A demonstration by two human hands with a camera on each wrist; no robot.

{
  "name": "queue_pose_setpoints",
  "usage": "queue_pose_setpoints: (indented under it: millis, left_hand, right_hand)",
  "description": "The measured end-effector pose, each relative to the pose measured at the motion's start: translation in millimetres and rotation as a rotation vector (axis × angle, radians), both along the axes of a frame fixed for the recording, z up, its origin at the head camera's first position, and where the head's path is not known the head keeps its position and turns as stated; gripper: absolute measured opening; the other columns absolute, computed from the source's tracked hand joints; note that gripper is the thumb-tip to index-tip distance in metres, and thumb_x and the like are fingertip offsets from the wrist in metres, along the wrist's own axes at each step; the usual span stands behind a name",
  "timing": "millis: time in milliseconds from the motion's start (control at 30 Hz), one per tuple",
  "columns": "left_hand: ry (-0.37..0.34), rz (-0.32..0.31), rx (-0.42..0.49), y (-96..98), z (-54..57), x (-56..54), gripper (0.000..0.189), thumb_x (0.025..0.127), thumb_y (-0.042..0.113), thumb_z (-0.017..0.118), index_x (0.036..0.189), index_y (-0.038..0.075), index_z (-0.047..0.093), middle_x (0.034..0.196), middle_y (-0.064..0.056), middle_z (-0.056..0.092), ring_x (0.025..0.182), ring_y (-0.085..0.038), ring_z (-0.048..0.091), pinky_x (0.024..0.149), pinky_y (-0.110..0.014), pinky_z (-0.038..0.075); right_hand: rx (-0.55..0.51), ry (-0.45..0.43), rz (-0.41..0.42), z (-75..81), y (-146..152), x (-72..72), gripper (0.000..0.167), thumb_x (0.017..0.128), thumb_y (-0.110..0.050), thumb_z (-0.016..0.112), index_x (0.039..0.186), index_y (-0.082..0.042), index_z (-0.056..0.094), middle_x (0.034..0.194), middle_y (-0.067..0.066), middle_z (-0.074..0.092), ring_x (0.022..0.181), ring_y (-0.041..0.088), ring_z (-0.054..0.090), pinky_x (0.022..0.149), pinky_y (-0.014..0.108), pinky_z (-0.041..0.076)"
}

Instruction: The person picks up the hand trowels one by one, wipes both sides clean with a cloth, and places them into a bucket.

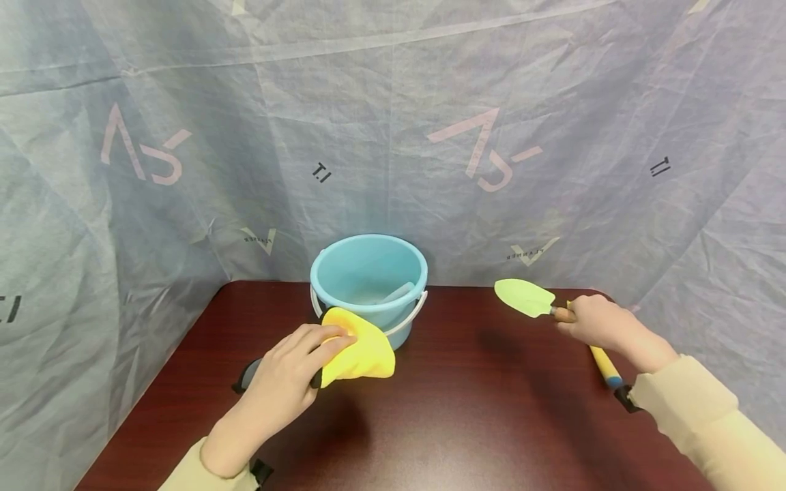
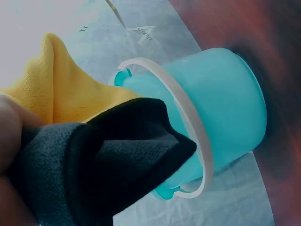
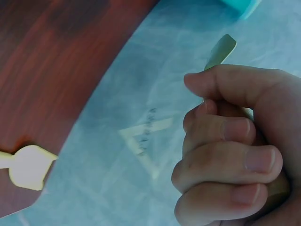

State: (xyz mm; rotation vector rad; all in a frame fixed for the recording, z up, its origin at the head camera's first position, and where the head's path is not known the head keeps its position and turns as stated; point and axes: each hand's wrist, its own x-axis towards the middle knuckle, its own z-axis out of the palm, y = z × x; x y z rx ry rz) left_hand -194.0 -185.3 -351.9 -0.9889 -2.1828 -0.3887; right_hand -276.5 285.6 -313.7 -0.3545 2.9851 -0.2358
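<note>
My left hand [image 1: 291,375] pinches a cloth [image 1: 362,348], yellow on one face and dark grey with a black edge on the other. The cloth hangs in front of a light blue bucket [image 1: 368,309], overlapping its lower front in the head view. Inside the bucket leans a pale blue object, and its white handle [image 2: 188,113] droops down the side. Over at the right, my right hand [image 1: 604,320] grips a trowel [image 1: 525,298] by its wooden handle, fingers curled round it in the right wrist view. Its pale yellow-green blade points left, raised over the table.
Below the right hand lies a yellow tool [image 1: 604,365] with a blue handle end; its broad head [image 3: 30,167] is near the edge of the dark red table [image 1: 454,423]. A dark grey piece with a black edge [image 1: 250,374] shows beside the left hand. Grey sheeting [image 1: 381,102] hangs behind.
</note>
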Motion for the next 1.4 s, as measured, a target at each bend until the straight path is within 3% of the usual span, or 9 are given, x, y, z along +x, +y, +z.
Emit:
queue_pose_setpoints:
  millis: [133, 400, 533, 667, 967, 1267, 1400]
  left_hand:
    - [-0.005, -0.01, -0.005, 0.1, 3.5, 2.8, 0.073, 0.059, -0.018, 0.051, 0.121, 0.02, 0.062, 0.116, 0.001, 0.06, 0.104, -0.018, 0.056, 0.084, -0.034, 0.05]
    - [0.083, -0.082, 0.034, 5.0, 17.1, 6.6, 0.057, 0.066, -0.011, 0.058, 0.115, 0.017, 0.066, 0.112, -0.002, 0.062, 0.101, -0.02, 0.056, 0.082, -0.034, 0.05]
    - [0.109, -0.098, 0.053, 6.8, 25.1, 6.3, 0.055, 0.065, -0.011, 0.06, 0.113, 0.016, 0.066, 0.111, -0.003, 0.062, 0.1, -0.022, 0.056, 0.081, -0.035, 0.05]
    - [0.125, -0.107, 0.062, 9.4, 31.4, 4.8, 0.057, 0.064, -0.012, 0.062, 0.113, 0.015, 0.066, 0.11, -0.004, 0.062, 0.099, -0.023, 0.056, 0.08, -0.035, 0.05]
    - [0.172, -0.146, 0.066, 18.6, 42.2, -2.0, 0.052, 0.066, -0.011, 0.065, 0.111, 0.015, 0.066, 0.109, -0.005, 0.062, 0.1, -0.025, 0.056, 0.08, -0.037, 0.05]
    - [0.239, -0.182, 0.055, 33.8, 50.1, -12.5, 0.045, 0.067, -0.008, 0.072, 0.105, 0.015, 0.068, 0.104, -0.004, 0.064, 0.098, -0.026, 0.057, 0.076, -0.036, 0.051]
    - [0.243, -0.198, 0.048, 42.3, 50.9, -16.4, 0.038, 0.07, -0.003, 0.074, 0.103, 0.016, 0.069, 0.103, -0.003, 0.064, 0.098, -0.026, 0.058, 0.078, -0.035, 0.052]
  right_hand:
    - [0.02, 0.045, 0.027, 9.7, -12.0, 8.7, 0.036, 0.088, -0.031, 0.059, 0.06, -0.017, 0.041, 0.061, -0.003, 0.042, 0.056, 0.012, 0.041, 0.051, 0.03, 0.031]
    - [0.041, 0.138, 0.071, 24.2, -36.5, 24.2, 0.037, 0.087, -0.036, 0.062, 0.061, -0.018, 0.042, 0.059, -0.006, 0.043, 0.056, 0.011, 0.044, 0.052, 0.03, 0.034]
    - [0.031, 0.215, 0.108, 26.1, -45.3, 31.7, 0.043, 0.085, -0.034, 0.064, 0.059, -0.019, 0.033, 0.055, -0.008, 0.031, 0.052, 0.009, 0.036, 0.051, 0.027, 0.028]
    - [0.004, 0.234, 0.136, 26.2, -53.9, 39.2, 0.048, 0.085, -0.03, 0.064, 0.061, -0.021, 0.024, 0.055, -0.009, 0.019, 0.052, 0.006, 0.022, 0.05, 0.026, 0.019]
    - [0.016, 0.321, 0.219, 24.9, -68.8, 50.4, 0.051, 0.083, -0.03, 0.067, 0.058, -0.024, 0.024, 0.053, -0.013, 0.019, 0.05, 0.0, 0.019, 0.05, 0.021, 0.017]
    - [-0.029, 0.258, 0.281, 20.8, -81.4, 56.8, 0.05, 0.081, -0.025, 0.07, 0.059, -0.023, 0.025, 0.054, -0.013, 0.019, 0.05, 0.0, 0.02, 0.046, 0.019, 0.019]
    - [-0.022, 0.271, 0.303, 16.3, -87.0, 58.8, 0.05, 0.08, -0.026, 0.071, 0.058, -0.022, 0.026, 0.056, -0.012, 0.016, 0.051, 0.002, 0.018, 0.045, 0.02, 0.02]
